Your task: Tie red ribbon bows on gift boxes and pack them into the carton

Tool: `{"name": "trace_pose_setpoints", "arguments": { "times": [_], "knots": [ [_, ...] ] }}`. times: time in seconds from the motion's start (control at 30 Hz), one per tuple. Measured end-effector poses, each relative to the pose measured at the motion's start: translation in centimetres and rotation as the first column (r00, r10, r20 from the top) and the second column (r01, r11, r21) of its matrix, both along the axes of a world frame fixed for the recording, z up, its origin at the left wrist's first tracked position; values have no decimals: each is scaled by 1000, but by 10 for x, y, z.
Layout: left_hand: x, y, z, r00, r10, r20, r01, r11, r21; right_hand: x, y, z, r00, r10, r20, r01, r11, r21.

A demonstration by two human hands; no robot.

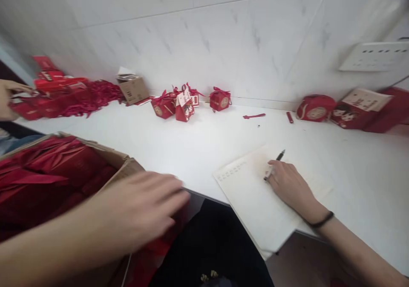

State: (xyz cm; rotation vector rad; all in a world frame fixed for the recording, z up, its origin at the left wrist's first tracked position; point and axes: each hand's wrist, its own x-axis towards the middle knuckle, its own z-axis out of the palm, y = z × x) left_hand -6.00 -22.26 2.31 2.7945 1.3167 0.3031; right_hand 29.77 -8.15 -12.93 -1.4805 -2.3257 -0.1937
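Head view: nearest, at left, the blurred left hand (143, 210) is just beside an open carton (131, 166) of red boxes (76, 165), its fingers seemingly loosely spread. To the right, the right hand (289, 184) lies over a notebook (252, 201) overhanging the near counter (198, 150) edge, fingers pinching a pen (280, 155); farther back, small gift boxes (220, 100) stand near the wall (223, 48).

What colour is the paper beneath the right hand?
The paper is off-white, with rows of small marks near one corner; the head view shows it.
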Motion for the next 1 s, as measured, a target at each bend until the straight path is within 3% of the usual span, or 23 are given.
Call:
{"name": "trace_pose_setpoints", "arguments": {
  "times": [0.07, 0.13, 0.23, 0.37, 0.47, 0.57, 0.63, 0.7, 0.77, 0.8, 0.9, 1.0],
  "knots": [
    [58, 32, -31, 946, -278, -166, 287, 957, 33, -16, -1, 9, 991, -110, 69, 112, 993, -27],
    [109, 63, -63, 892, -434, -123, 445, 892, 82, -27, 1, 15, 976, -192, 100, 195, 980, -30],
    [165, 107, -103, 895, -446, 11, 441, 887, 137, -26, 10, 13, 955, -280, 100, 282, 959, -12],
    [201, 142, -132, 923, -320, 215, 308, 947, 90, -1, 30, 9, 979, -199, 32, 198, 980, 22],
    [206, 144, -141, 907, -308, 286, 291, 951, 102, 14, 42, 20, 986, -79, -144, 93, 991, 93],
    [204, 137, -141, 888, -322, 327, 303, 947, 108, 11, 54, 42, 943, -27, -332, 84, 984, 158],
    [201, 132, -139, 898, -291, 331, 293, 955, 44, -2, 62, 53, 816, -27, -577, 79, 995, 66],
    [198, 128, -137, 914, -268, 306, 291, 956, -31, -20, 69, 56, 556, -81, -827, -32, 992, -118],
    [194, 125, -135, 920, -278, 275, 308, 949, -68, -38, 72, 49, 309, -183, -933, -180, 952, -246],
    [192, 123, -135, 922, -284, 264, 312, 947, -73, -46, 72, 43, 237, -241, -941, -222, 930, -294],
    [186, 120, -133, 934, -268, 236, 293, 953, -74, -60, 67, 27, 160, -391, -906, -261, 869, -421],
    [181, 117, -134, 948, -241, 207, 262, 962, -81, -61, 62, 21, 156, -424, -892, -271, 850, -451]
  ]
}}
